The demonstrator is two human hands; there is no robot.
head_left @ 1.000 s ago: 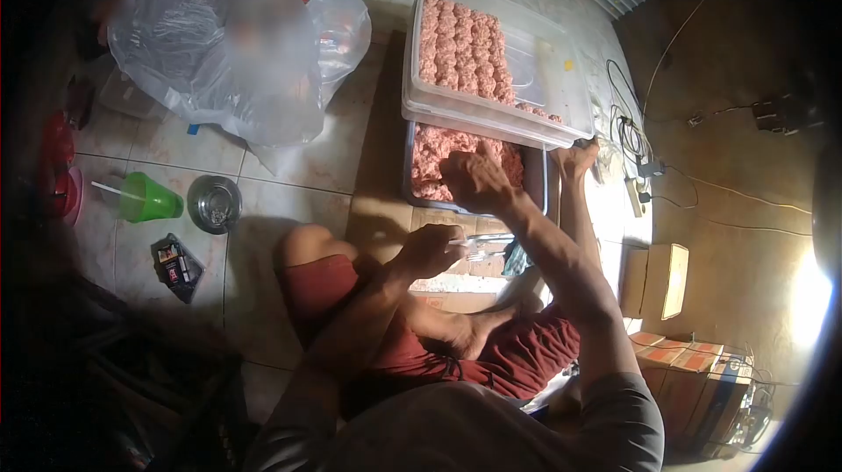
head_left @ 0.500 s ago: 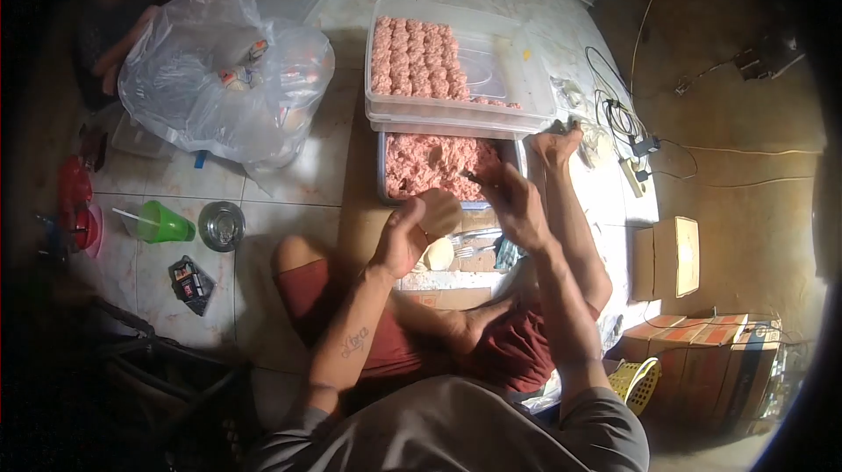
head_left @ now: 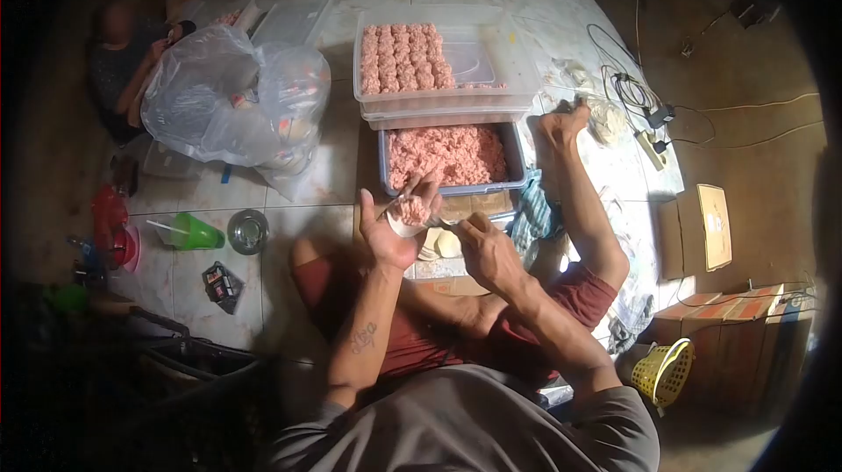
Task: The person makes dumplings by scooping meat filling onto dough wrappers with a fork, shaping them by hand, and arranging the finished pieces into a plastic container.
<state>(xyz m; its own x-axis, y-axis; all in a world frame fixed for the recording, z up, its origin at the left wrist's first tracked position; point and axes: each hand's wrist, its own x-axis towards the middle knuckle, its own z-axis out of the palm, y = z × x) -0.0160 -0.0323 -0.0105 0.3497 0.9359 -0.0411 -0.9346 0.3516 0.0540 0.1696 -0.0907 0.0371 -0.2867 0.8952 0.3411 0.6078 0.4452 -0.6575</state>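
Note:
On the palm of my left hand [head_left: 392, 239] lies a round pale wrapper [head_left: 405, 226] with a lump of pink minced meat [head_left: 410, 210] on it. The fingers of my right hand [head_left: 491, 253] are closed round a thin utensil [head_left: 445, 222], whose tip is at the meat. Just beyond my hands is a blue-edged tub [head_left: 523, 160] of minced meat [head_left: 456, 153]. Behind it, stacked clear trays [head_left: 517, 77] hold rows of meat-filled pieces [head_left: 399, 55]. More round wrappers [head_left: 448, 245] lie below my hands, near a blue-green cloth [head_left: 533, 218].
A large plastic bag [head_left: 202, 103] stands at the left, with a seated person [head_left: 123, 64] behind it. A green cup [head_left: 200, 233] and a metal bowl [head_left: 248, 232] are on the floor. Cables [head_left: 627, 90], cartons [head_left: 728, 332] and a yellow basket [head_left: 662, 374] are at the right.
My left hand has turned palm up, now bearing the wrapper and meat. My right hand has moved from the tub back to my left palm. The view has shifted.

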